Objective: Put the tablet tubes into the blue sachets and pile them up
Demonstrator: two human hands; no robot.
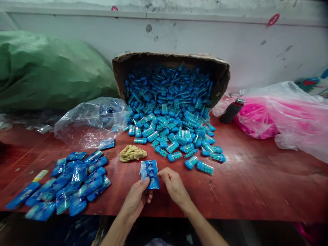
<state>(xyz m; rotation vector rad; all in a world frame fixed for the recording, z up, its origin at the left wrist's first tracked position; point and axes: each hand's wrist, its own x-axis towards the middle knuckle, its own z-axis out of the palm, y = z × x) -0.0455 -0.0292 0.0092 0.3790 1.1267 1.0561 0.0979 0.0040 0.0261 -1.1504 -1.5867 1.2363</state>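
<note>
1. What seems to be a white "3" can be read on the round red sticker (273,19) at the right of the pale wall (192,37).
2. On the left red sticker (115,9), no figure can be made out.
3. Printing is borne by the blue packets (151,173), too blurred to be read.

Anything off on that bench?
The cardboard box has a ragged rim and opens sideways, so blue containers spill loose onto the red table, perhaps deliberately. The crumpled yellow item, possibly a cloth, looks stray.

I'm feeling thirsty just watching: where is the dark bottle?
In the head view, the dark bottle is on the right, between the carton and the pink-filled plastic bag.
</note>
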